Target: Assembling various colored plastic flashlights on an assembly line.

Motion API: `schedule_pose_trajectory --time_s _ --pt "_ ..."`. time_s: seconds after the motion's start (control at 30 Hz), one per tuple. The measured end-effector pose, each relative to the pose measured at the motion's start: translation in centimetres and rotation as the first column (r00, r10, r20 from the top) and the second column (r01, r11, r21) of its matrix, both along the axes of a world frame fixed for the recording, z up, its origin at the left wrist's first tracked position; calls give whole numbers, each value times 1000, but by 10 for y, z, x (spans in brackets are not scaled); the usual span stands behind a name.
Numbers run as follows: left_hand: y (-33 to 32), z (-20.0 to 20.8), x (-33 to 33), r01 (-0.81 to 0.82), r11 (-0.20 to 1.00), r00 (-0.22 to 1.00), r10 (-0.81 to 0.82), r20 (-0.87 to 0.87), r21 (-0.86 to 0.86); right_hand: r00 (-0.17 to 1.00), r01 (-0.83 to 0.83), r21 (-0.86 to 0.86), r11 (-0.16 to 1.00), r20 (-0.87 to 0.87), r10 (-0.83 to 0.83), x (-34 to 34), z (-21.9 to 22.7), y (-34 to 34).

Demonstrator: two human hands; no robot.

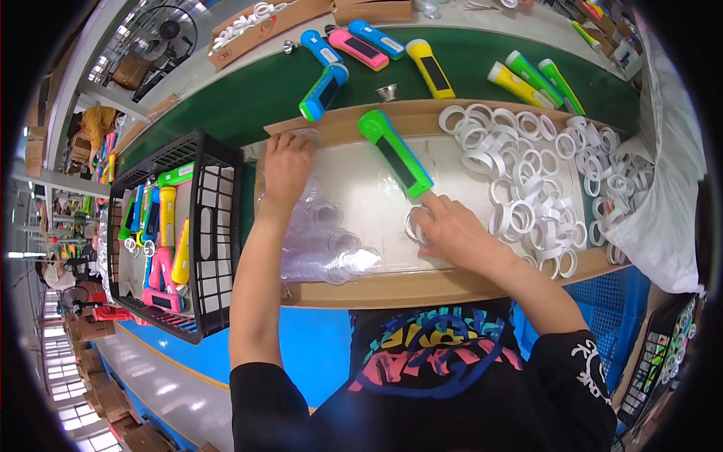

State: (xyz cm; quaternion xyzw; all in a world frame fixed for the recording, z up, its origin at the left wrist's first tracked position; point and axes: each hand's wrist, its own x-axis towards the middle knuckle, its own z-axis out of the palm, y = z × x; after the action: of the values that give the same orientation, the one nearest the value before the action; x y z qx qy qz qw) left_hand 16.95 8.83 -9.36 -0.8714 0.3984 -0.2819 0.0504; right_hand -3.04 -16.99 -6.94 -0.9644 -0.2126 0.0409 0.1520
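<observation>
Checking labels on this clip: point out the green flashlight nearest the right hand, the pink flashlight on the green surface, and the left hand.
Green flashlight (396, 159): head view, on its dark panel.
Pink flashlight (361, 49): head view, on its dark panel.
Left hand (288, 166): head view, back of the hand.

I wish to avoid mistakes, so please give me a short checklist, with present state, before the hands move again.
1. Right hand touches a white ring: ok.
2. Left hand has a firm grip on the clear disc: cannot tell, the fingers hide the contact.
3. Green flashlight is apart from the right hand: cannot tell, its near end is right by the fingertips.
4. Ring pile and disc pile are separate in the cardboard tray: ok, rings right, discs left.
5. All flashlights are inside the black basket: not ok, several lie on the green table.
</observation>
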Motion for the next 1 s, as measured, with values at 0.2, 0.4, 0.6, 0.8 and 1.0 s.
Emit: schedule_pose_trajectory --time_s 0.2,0.4,0.6,0.8,1.0 --pt "-18 30 -33 31 929 988 -84 -129 -369 976 93 369 925 150 -158 -9 -2 -10" --pt "-52 61 -106 -601 477 425 -489 -762 -641 873 486 873 -50 -482 74 -10 -3 -10" --pt "-105 87 -155 -638 510 199 -614 -764 -577 852 521 728 -445 -419 314 -12 0 -13" --pt "-138 79 -152 -138 750 617 -446 -648 -647 858 512 510 -691 -334 389 -13 -6 -29" --pt "-141 53 -117 -316 948 697 206 -687 -36 852 522 505 -687 -354 386 -10 3 -38"
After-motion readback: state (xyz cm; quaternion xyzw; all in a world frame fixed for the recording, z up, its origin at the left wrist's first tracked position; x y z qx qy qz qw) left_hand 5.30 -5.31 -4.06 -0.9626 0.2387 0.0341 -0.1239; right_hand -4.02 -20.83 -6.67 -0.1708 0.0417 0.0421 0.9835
